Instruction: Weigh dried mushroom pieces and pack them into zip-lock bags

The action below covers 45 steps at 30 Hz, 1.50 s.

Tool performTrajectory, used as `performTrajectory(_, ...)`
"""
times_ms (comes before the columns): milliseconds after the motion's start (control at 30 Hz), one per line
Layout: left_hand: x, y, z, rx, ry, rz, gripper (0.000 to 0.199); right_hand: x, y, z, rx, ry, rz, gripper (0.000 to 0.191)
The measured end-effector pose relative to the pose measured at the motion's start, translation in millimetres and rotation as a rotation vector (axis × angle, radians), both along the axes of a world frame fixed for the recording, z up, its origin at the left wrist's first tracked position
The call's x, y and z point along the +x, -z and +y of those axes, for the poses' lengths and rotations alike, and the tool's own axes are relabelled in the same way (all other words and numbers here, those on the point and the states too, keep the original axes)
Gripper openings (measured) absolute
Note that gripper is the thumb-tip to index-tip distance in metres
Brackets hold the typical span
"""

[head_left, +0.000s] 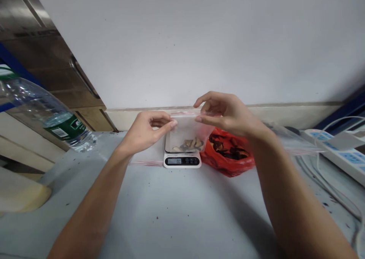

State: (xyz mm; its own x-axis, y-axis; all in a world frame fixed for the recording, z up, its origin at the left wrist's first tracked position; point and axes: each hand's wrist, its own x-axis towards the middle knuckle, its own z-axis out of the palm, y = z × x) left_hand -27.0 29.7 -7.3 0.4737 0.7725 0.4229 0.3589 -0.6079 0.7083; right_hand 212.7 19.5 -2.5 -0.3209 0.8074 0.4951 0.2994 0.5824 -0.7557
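Note:
A clear zip bag [188, 131] with brown dried slices at its bottom is held upright in front of a small white digital scale's [182, 161] display, over its plate. My left hand [149, 131] pinches the bag's top left corner between thumb and fingers. My right hand [221, 112] is at the top right of the bag, its thumb near the edge and its index finger raised apart from it. Right of the scale lies an open red plastic bag [228, 154] with dark brown dried pieces inside. The scale's display seems to read zero.
A water bottle [57, 114] leans at the left, near a blurred pale container [23, 192]. Another clear bag [146, 156] lies left of the scale. Clear bags [293, 141], a white power strip [342, 154] and cables [322, 183] are at the right. A wall stands behind.

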Motion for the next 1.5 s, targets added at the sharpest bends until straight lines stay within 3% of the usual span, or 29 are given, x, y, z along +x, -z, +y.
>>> performTrajectory(300,0.8,-4.8,-10.5,0.127,-0.004,0.133,0.027,-4.3,-7.4,-8.9,-0.006,0.04,-0.315,0.02)
performTrajectory(633,8.3,-2.5,-13.0,0.118,0.051,0.205,0.029,-19.8,-7.2,-11.5,0.042,-0.053,-0.294,0.018)
performTrajectory(833,6.9,-1.4,-14.2,0.307,0.057,0.276,0.03,-21.1,-3.0,-8.1,0.118,-0.081,-0.312,0.016)
performTrajectory(933,3.7,-2.6,-13.6,0.371,0.038,0.314,0.027,-16.0,-2.3,-5.7,0.076,-0.074,-0.325,0.019)
performTrajectory(1167,-6.4,-13.1,-9.7,0.357,0.017,0.34,0.025,10.3,1.3,1.2,0.003,0.028,-0.336,0.024)
performTrajectory(1500,-8.2,-9.3,-5.1,0.368,0.055,0.406,0.028,32.0,5.9,4.2,-0.111,0.076,-0.344,0.031)
